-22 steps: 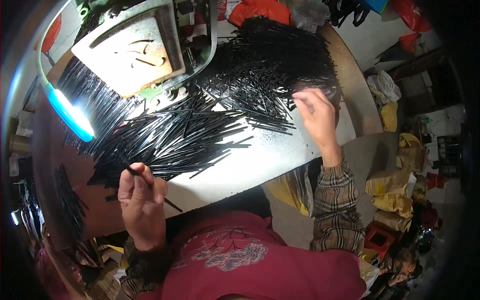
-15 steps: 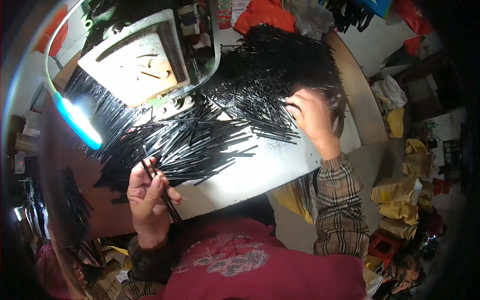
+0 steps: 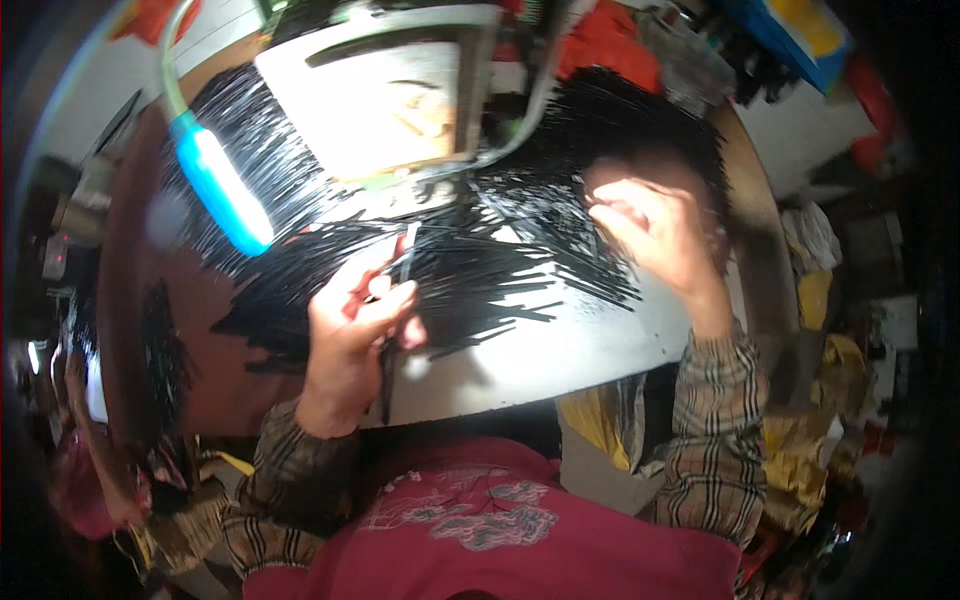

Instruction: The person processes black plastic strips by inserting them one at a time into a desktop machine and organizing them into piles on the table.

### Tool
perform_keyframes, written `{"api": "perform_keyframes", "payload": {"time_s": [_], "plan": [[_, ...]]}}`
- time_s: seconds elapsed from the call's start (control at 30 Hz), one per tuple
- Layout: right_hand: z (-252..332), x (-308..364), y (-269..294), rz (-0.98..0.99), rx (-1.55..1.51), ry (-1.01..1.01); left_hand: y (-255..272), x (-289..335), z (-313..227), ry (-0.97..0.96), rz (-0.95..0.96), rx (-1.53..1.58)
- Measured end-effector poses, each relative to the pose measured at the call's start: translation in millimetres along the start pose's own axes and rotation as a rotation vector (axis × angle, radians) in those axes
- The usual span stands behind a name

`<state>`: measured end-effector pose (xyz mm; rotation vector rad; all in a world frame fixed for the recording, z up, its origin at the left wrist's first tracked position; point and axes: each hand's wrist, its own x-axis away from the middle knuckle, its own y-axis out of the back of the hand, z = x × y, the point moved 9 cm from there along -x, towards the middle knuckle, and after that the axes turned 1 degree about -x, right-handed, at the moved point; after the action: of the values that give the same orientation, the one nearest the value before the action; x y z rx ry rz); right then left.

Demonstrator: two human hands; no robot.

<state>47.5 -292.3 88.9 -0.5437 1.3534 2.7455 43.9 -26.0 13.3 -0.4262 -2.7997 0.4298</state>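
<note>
My left hand (image 3: pixel 358 322) is closed round a few thin black strips (image 3: pixel 386 388). Their tips stick up past the fingers, close below the machine head, and their lower ends hang towards the table's front edge. Under and beyond that hand lies a spread of loose black strips (image 3: pixel 475 285). My right hand (image 3: pixel 662 238) is at the right, over the edge of a dense heap of black strips (image 3: pixel 610 115). Its thumb and fingers are drawn together, blurred; what they hold, if anything, cannot be made out.
A machine with a pale, brightly lit cover (image 3: pixel 370 95) stands at the far middle of the table (image 3: pixel 480 385). Left of it hangs a blue lamp (image 3: pixel 225 195) on a bent neck. Red bags (image 3: pixel 610 45) lie behind the heap; yellow sacks (image 3: pixel 800 450) stand on the right.
My left hand has moved forward and right with the strips, closer to the machine. The right hand stays by the heap, its fingers slightly shifted. The whole view has swung a little.
</note>
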Motion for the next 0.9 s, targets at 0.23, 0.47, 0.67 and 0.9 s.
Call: {"api": "perform_keyframes", "payload": {"time_s": [0.23, 0.47, 0.67, 0.9], "plan": [[48, 0, -131, 0.285, -0.834, -0.359, 10, -18, 5, -0.06, -0.042, 0.075], [49, -14, -159, 0.102, -0.969, -0.434, 14, -23, 6, -0.082, -0.009, 0.182], [53, -15, -168, 0.027, -0.965, -0.451, 8, -26, 5, -0.088, 0.07, 0.186], [52, -12, -170, -0.001, -1.067, -0.45, 9, -28, 7, -0.063, 0.061, 0.187]]}}
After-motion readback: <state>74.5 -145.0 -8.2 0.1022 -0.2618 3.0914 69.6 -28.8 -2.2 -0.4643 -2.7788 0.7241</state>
